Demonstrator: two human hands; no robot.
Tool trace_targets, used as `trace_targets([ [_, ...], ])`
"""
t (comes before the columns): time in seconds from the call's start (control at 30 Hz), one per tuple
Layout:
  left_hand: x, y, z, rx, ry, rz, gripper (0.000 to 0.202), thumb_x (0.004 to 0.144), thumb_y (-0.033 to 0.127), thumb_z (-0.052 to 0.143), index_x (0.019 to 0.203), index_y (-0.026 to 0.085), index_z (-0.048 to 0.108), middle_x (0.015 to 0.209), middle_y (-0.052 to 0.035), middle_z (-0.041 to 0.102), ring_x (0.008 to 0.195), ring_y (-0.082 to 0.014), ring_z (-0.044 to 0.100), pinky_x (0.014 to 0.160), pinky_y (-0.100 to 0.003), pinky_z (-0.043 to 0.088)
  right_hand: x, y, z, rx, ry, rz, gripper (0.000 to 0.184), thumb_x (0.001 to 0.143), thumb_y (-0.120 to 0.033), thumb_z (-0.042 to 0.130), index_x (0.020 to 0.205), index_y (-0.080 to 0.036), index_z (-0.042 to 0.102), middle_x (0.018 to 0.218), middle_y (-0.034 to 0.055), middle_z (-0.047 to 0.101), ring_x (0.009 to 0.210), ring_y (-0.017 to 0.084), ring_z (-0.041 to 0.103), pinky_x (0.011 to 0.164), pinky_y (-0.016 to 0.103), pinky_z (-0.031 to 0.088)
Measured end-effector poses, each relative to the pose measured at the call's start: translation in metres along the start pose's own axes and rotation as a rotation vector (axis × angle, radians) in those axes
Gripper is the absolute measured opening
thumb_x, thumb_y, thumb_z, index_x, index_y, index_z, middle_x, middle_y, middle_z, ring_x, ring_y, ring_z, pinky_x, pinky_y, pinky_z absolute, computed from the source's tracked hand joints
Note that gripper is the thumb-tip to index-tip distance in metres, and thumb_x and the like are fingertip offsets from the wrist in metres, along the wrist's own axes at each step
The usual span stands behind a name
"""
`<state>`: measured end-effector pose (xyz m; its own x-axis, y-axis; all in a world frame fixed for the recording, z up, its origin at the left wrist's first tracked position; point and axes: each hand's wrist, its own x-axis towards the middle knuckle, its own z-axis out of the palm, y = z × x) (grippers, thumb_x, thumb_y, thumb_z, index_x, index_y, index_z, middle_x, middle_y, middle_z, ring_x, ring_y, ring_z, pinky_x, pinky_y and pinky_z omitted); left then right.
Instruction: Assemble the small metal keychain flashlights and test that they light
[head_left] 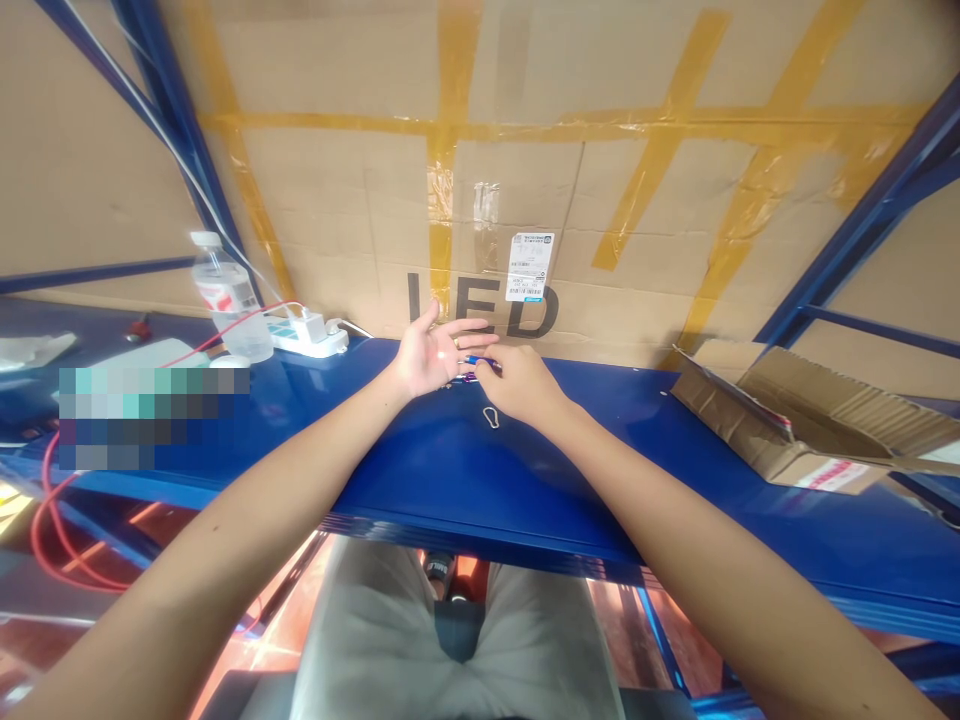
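My left hand (433,352) is held palm up over the blue shelf (465,470), its fingers spread open. Small coloured clips, blue and purple (474,366), lie at its fingertips. My right hand (523,383) is closed in a pinch on the blue clip, right next to the left palm. A silver carabiner clip (491,417) lies on the shelf just under my right hand, apart from both hands.
A taped cardboard wall marked LED (480,300) stands behind. A water bottle (229,298) and a white power strip (311,333) sit at the back left, with a red cable (52,520). An open cardboard box (810,420) rests at the right.
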<state>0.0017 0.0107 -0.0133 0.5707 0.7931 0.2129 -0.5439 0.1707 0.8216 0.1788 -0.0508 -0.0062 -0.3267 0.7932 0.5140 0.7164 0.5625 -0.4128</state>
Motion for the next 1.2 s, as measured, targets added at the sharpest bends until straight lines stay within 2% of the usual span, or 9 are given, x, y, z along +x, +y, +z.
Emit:
trace_targets([
  [0.3, -0.0001, 0.0, -0.0002, -0.001, -0.01, -0.001, 0.078, 0.1, 0.065, 0.024, 0.122, 0.004, 0.067, 0.117, -0.0267, 0.072, 0.103, -0.0339, 0.072, 0.087, -0.047, 0.057, 0.0003, -0.0009, -0.0017, -0.022, 0.003, 0.027, 0.031, 0.095, -0.022, 0.047, 0.101, -0.017, 0.077, 0.09, 0.0106, 0.074, 0.083, 0.025, 0.067, 0.074, 0.034, 0.049],
  [0.57, -0.0001, 0.0002, -0.0012, 0.006, -0.005, -0.001, 0.077, 0.1, 0.065, 0.025, 0.121, 0.004, 0.068, 0.119, -0.0271, 0.071, 0.104, -0.0344, 0.072, 0.087, -0.048, 0.056, 0.0014, 0.001, -0.0009, 0.025, 0.002, -0.009, 0.033, 0.094, -0.019, 0.047, 0.104, -0.017, 0.078, 0.091, 0.0094, 0.075, 0.08, 0.022, 0.066, 0.073, 0.032, 0.047],
  [0.7, 0.0, 0.0003, -0.0008, 0.003, 0.001, -0.009, 0.077, 0.1, 0.065, 0.025, 0.121, 0.004, 0.068, 0.119, -0.0276, 0.071, 0.104, -0.0343, 0.072, 0.087, -0.048, 0.056, 0.0015, 0.0002, -0.0013, 0.017, -0.03, -0.008, 0.032, 0.094, -0.02, 0.047, 0.098, -0.017, 0.078, 0.084, 0.0077, 0.074, 0.073, 0.02, 0.064, 0.069, 0.031, 0.045],
  [0.87, 0.0, -0.0005, -0.0004, 0.012, 0.008, -0.002, 0.077, 0.1, 0.065, 0.025, 0.12, 0.005, 0.068, 0.119, -0.0276, 0.071, 0.102, -0.0342, 0.072, 0.086, -0.048, 0.056, 0.0014, 0.0002, -0.0014, 0.055, -0.038, -0.004, 0.032, 0.094, -0.019, 0.048, 0.108, -0.018, 0.077, 0.093, 0.0083, 0.076, 0.079, 0.021, 0.065, 0.071, 0.031, 0.046],
  [1.1, 0.0004, -0.0014, -0.0011, 0.031, -0.008, -0.003, 0.078, 0.099, 0.066, 0.024, 0.12, 0.005, 0.067, 0.12, -0.0261, 0.071, 0.102, -0.0322, 0.071, 0.088, -0.046, 0.056, 0.0016, 0.0004, -0.0015, 0.011, -0.046, 0.018, 0.031, 0.095, -0.019, 0.048, 0.098, -0.015, 0.078, 0.089, 0.0097, 0.076, 0.079, 0.021, 0.067, 0.072, 0.031, 0.048],
  [1.2, 0.0001, -0.0017, -0.0004, 0.056, 0.0, 0.004, 0.077, 0.098, 0.068, 0.027, 0.121, 0.006, 0.067, 0.119, -0.0246, 0.072, 0.102, -0.0312, 0.071, 0.09, -0.046, 0.055, 0.0015, -0.0006, -0.0017, 0.044, -0.045, 0.02, 0.033, 0.094, -0.018, 0.048, 0.107, -0.016, 0.078, 0.095, 0.0086, 0.077, 0.082, 0.021, 0.068, 0.075, 0.031, 0.049],
])
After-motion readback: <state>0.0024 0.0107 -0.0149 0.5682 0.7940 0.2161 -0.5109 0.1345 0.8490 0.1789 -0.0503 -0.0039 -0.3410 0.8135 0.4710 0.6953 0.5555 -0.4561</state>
